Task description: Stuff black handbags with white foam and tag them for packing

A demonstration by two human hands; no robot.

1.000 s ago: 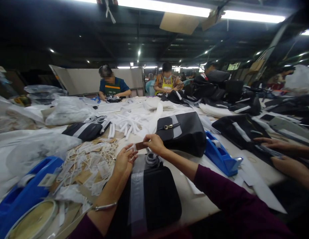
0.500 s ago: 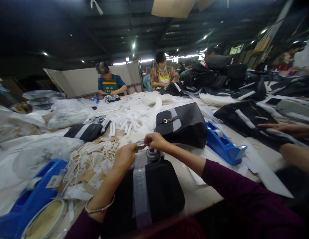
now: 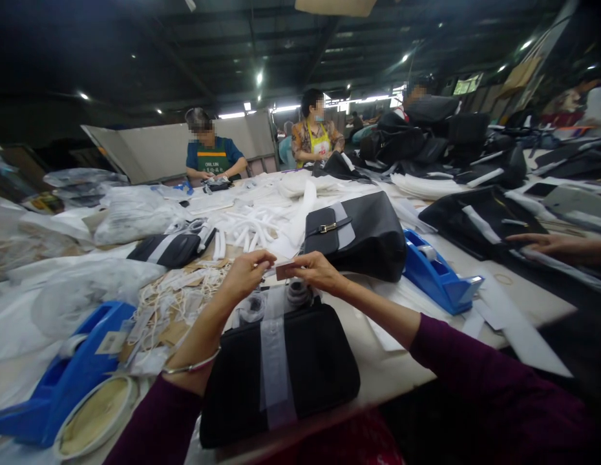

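Note:
A black bag (image 3: 324, 355) lies flat in front of me, a translucent strip (image 3: 276, 368) wrapped across its middle. Above its far edge, my right hand (image 3: 320, 271) pinches a small brown tag (image 3: 285, 270). My left hand (image 3: 247, 274) is closed just left of the tag, its fingertips pressed together by a pale edge; what they grip is too small to make out. Wrapped rings of grey material (image 3: 298, 292) rest at the bag's far edge, below my right hand. Beyond my right hand stands another black bag (image 3: 373, 236) with a gold buckle.
Blue tape dispensers stand at left (image 3: 70, 381) and right (image 3: 441, 274). A round tub (image 3: 97, 416) is at lower left. Strung tags (image 3: 184, 297) are heaped left of my hands. A co-worker's hand (image 3: 557, 248) is at far right; two people work across the table.
My left hand has moved slightly away from the tag and its fingers have shifted. My right hand has turned, and the brown tag now shows below its fingertips. The view has shifted slightly.

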